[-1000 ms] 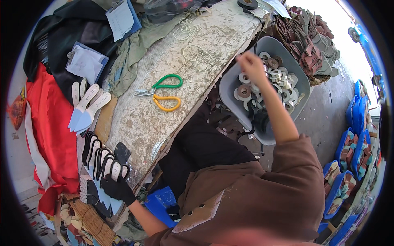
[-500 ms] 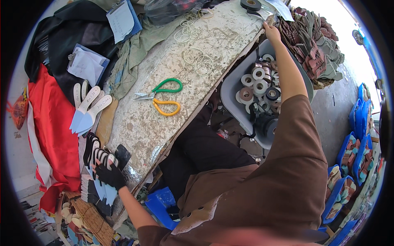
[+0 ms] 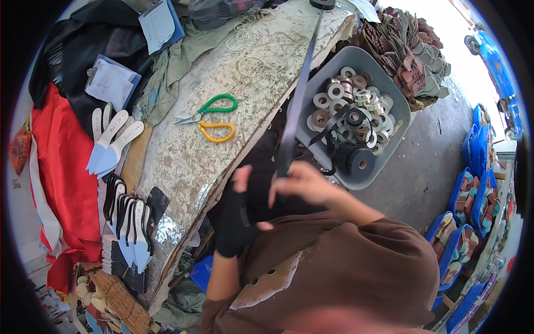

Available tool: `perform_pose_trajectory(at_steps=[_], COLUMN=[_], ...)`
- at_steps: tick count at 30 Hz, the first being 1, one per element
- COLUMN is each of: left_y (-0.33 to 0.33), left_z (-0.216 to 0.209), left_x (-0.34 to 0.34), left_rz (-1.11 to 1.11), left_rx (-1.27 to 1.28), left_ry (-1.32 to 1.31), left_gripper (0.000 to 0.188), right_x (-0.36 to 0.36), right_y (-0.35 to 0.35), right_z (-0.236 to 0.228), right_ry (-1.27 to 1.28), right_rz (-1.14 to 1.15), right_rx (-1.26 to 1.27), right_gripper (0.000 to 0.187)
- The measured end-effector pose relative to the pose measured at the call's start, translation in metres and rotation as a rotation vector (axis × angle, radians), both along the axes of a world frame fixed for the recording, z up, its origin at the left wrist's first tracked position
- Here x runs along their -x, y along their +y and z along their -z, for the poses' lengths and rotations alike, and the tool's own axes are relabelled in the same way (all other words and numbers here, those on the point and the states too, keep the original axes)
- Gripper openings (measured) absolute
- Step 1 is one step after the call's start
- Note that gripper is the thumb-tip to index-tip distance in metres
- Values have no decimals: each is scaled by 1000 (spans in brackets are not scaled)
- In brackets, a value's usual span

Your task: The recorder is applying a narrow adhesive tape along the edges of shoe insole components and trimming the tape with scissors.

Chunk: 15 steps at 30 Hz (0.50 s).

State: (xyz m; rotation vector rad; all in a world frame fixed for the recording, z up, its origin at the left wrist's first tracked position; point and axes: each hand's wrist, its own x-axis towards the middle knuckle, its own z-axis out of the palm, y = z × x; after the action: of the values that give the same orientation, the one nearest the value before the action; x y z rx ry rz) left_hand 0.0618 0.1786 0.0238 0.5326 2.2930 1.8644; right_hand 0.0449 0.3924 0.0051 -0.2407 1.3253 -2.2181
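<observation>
Head view: past the worktable (image 3: 183, 167) I now get the black strip (image 3: 297, 106) drawn straight to the lap, so work's shifted off the sole-shaped pieces (image 3: 130, 234); gloved left hand (image 3: 233, 217) spread, nothing visible held, bare right hand (image 3: 305, 183) pinching the strip, its far end at the black roll (image 3: 322, 4).

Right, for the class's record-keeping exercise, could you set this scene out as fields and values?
Right hand: bare, gripping a black strip
Left hand: black glove, some fingertips bare, near right hand
Strip: stretched toward the black roll at the far end of the table
Scissors: green and yellow handles, lying on the table
Grey bin: beside the table, holding many rolls
</observation>
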Motion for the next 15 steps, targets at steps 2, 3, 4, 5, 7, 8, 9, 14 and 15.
perform_pose_trajectory(at_steps=[2,3,4,5,7,8,9,14,15], left_y=[18,19,14,8,4,-1,-8,-58,-67], left_z=[26,32,22,14,-9,-14,-18,6,11], left_x=[-14,-25,-35,-24,-31,-35,-40,-56,-63], left_rz=[168,216,273,451,283,265,248,277,202], left_rx=[-306,-434,-381,-97,-119,-128,-204,92,89], left_ry=[-268,-415,-450,-276,-603,-600,-609,-351,-254], left_gripper=[88,88,70,42,23,23,21,21,19], right_x=[-8,-6,-1,5,23,23,26,30,31], right_y=[-19,-20,-19,-5,13,20,29,98,120], right_z=[-44,-60,-52,-77,-73,-86,-78,-70,-72], right_ry=[82,137,406,174,688,760,882,637,603], right_rz=[-271,-365,-192,-198,230,352,423,843,924], right_rx=[-21,-168,-65,-147,-140,-245,-338,17,68], right_gripper=[17,18,20,22,35,42,44,40,40])
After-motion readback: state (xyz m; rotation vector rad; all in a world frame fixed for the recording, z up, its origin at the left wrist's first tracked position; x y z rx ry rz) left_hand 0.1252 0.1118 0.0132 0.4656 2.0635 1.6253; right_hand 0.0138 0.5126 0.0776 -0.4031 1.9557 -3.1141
